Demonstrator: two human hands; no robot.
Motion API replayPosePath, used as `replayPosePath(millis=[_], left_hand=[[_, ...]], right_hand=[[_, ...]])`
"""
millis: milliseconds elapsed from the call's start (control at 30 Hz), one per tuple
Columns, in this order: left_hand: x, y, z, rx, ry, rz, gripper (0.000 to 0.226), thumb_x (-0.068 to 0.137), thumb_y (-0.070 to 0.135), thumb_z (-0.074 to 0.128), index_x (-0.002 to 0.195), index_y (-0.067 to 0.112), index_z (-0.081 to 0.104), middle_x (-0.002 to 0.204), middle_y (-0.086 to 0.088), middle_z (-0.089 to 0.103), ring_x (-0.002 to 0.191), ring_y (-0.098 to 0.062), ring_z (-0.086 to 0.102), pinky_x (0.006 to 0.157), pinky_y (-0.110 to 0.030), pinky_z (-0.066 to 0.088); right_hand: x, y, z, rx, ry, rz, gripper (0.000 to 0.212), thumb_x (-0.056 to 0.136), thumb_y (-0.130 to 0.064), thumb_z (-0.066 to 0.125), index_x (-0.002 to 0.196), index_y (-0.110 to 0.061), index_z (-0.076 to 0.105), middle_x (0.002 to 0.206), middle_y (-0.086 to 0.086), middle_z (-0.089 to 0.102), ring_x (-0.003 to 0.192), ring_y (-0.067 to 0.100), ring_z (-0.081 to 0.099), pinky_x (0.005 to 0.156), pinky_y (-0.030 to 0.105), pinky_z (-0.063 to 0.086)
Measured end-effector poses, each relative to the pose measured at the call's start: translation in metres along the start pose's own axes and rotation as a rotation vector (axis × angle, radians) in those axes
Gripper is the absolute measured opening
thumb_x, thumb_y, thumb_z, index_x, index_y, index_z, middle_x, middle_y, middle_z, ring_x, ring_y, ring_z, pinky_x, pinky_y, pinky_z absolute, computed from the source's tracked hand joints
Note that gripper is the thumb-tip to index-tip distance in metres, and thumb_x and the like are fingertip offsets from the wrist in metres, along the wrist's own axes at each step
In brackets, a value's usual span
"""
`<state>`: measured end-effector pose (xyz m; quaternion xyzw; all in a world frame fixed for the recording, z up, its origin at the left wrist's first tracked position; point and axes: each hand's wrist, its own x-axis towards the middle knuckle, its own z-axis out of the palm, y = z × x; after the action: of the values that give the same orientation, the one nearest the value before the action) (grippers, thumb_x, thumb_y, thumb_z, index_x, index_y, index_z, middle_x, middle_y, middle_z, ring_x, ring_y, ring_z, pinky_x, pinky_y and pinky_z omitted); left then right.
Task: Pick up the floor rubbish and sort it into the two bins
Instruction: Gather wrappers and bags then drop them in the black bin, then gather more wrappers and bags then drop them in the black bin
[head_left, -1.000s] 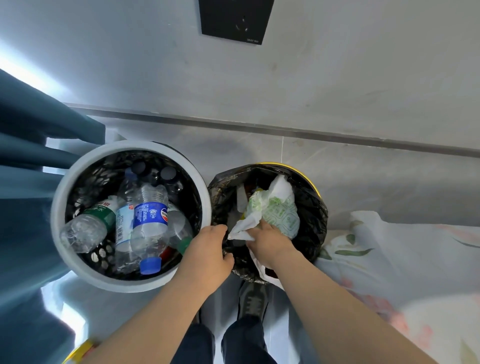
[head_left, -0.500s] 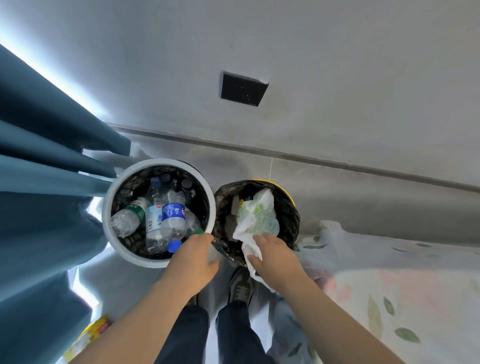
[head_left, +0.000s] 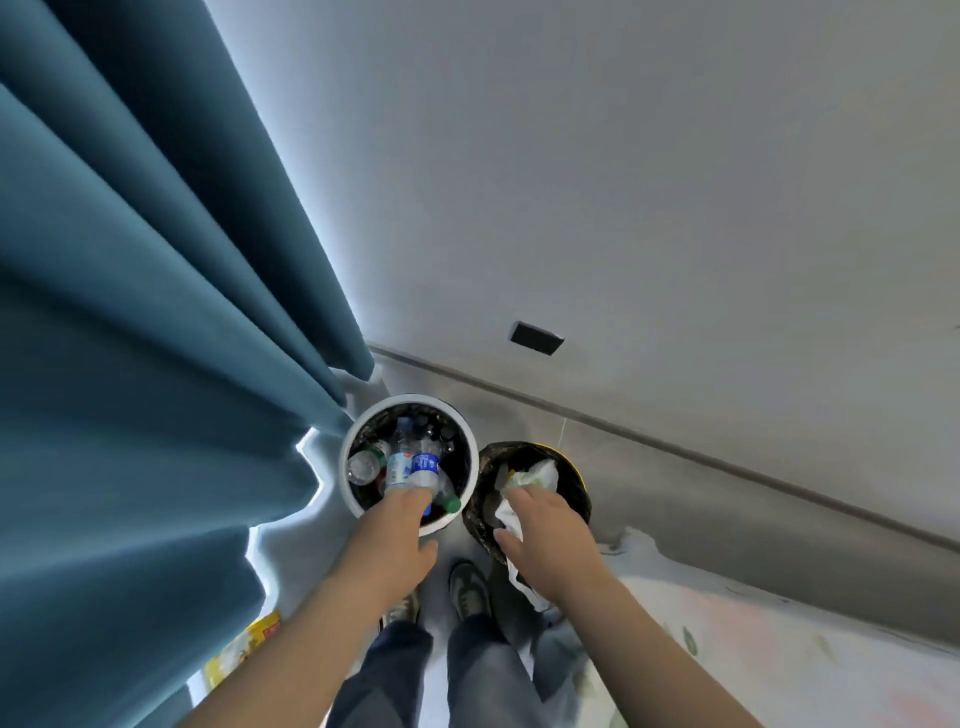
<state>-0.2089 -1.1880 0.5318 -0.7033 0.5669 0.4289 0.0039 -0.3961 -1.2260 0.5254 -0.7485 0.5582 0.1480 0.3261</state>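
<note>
While the person stood over the two bins, both hands hung low above the rims. The left hand (head_left: 397, 538) sat over the near edge of the white bin (head_left: 415, 399), its back to the camera and its fingers pointing away, so I could not tell whether they were curled or straight; nothing showed in it. That bin held clear plastic bottles (head_left: 423, 465), piled loosely, which suggested it served for recyclables.

The right hand (head_left: 550, 540) hovered over the black-lined bin (head_left: 480, 493), with fingers (head_left: 522, 501) straight and spread and the thumb out, gripping nothing. Below it a white and green plastic bag (head_left: 540, 475) lay crumpled in the bin's mouth, one white tail spilling over the near rim (whether the fingertips touched it was unclear). The flat hand looked suited to pressing the bag down, or to having just let it go.

A yellow packet (head_left: 244, 644) lay on the floor by the teal curtain (head_left: 130, 364), behind and to the left of the person's shoes (head_left: 470, 592). It seemed the next piece to collect, so the task looked unfinished. A pale floral sheet (head_left: 779, 649) covered the floor on the right.
</note>
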Motion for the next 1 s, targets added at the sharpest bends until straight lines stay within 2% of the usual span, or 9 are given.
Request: replayPosePath(millis=[100,233,367,500,600,767,900,1000], left_hand=[[-0.031,0.001,-0.016,-0.049,0.075,-0.084,0.042,0.086,0.024,0.060,0.126,0.020,0.052,0.122,-0.001,0.054,0.109,-0.021,0.056,0.084,-0.023,0.043],[-0.071,0.002,-0.021,-0.163,0.146,-0.228,0.042,0.086,0.028,0.061,0.126,0.019,0.051,0.124,-0.003,0.054,0.111,-0.022,0.055,0.091,-0.028,0.045],[-0.107,0.002,-0.022,-0.273,0.254,-0.342,0.042,0.087,0.029,0.060,0.127,0.017,0.050,0.126,-0.001,0.054,0.113,-0.017,0.053,0.093,-0.026,0.043],[-0.143,-0.006,-0.024,-0.326,0.384,-0.442,0.042,0.088,0.029,0.057,0.128,0.020,0.049,0.125,0.001,0.054,0.114,-0.015,0.053,0.086,-0.021,0.038],[-0.173,-0.017,-0.027,-0.353,0.465,-0.527,0.038,0.088,0.029,0.056,0.124,0.018,0.051,0.123,0.001,0.056,0.113,-0.016,0.053,0.087,-0.023,0.038],[-0.229,-0.041,-0.024,-0.470,0.593,-0.668,0.038,0.087,0.028,0.057,0.123,0.018,0.053,0.122,0.001,0.058,0.113,-0.018,0.055,0.093,-0.027,0.045],[-0.289,-0.067,-0.009,-0.552,0.680,-0.793,0.020,0.083,0.029,0.057,0.099,0.018,0.053,0.093,-0.001,0.056,0.099,-0.023,0.059,0.078,-0.029,0.042],[-0.332,-0.087,0.011,-0.614,0.753,-0.872,0.031,0.085,0.032,0.058,0.114,0.020,0.057,0.110,0.001,0.064,0.104,-0.018,0.059,0.083,-0.025,0.044]], right_hand=[[-0.010,-0.025,-0.025,-0.033,-0.003,-0.099,0.042,0.093,-0.031,0.051,0.133,-0.017,0.048,0.132,0.002,0.050,0.125,0.022,0.044,0.097,0.031,0.038],[-0.016,-0.054,-0.053,-0.116,-0.026,-0.239,0.040,0.090,-0.030,0.054,0.127,-0.017,0.050,0.125,0.000,0.054,0.118,0.022,0.049,0.092,0.032,0.043],[-0.020,-0.086,-0.074,-0.234,-0.037,-0.425,0.045,0.090,-0.028,0.054,0.134,-0.019,0.048,0.125,0.001,0.055,0.112,0.023,0.053,0.088,0.033,0.047],[-0.027,-0.127,-0.078,-0.308,-0.069,-0.576,0.046,0.091,-0.031,0.054,0.134,-0.018,0.047,0.126,0.001,0.055,0.114,0.022,0.052,0.091,0.032,0.046],[-0.038,-0.160,-0.072,-0.371,-0.104,-0.673,0.049,0.089,-0.030,0.054,0.136,-0.019,0.045,0.127,0.001,0.054,0.117,0.023,0.052,0.093,0.033,0.045],[-0.063,-0.219,-0.047,-0.496,-0.166,-0.862,0.038,0.087,-0.031,0.053,0.122,-0.017,0.052,0.121,0.002,0.057,0.113,0.025,0.054,0.090,0.034,0.046],[-0.102,-0.271,-0.018,-0.618,-0.201,-1.025,0.042,0.090,-0.035,0.053,0.129,-0.019,0.047,0.125,0.002,0.055,0.116,0.022,0.052,0.095,0.034,0.044],[-0.132,-0.305,0.013,-0.671,-0.239,-1.122,0.043,0.092,-0.034,0.052,0.131,-0.018,0.045,0.126,0.002,0.054,0.117,0.022,0.051,0.096,0.032,0.042]])
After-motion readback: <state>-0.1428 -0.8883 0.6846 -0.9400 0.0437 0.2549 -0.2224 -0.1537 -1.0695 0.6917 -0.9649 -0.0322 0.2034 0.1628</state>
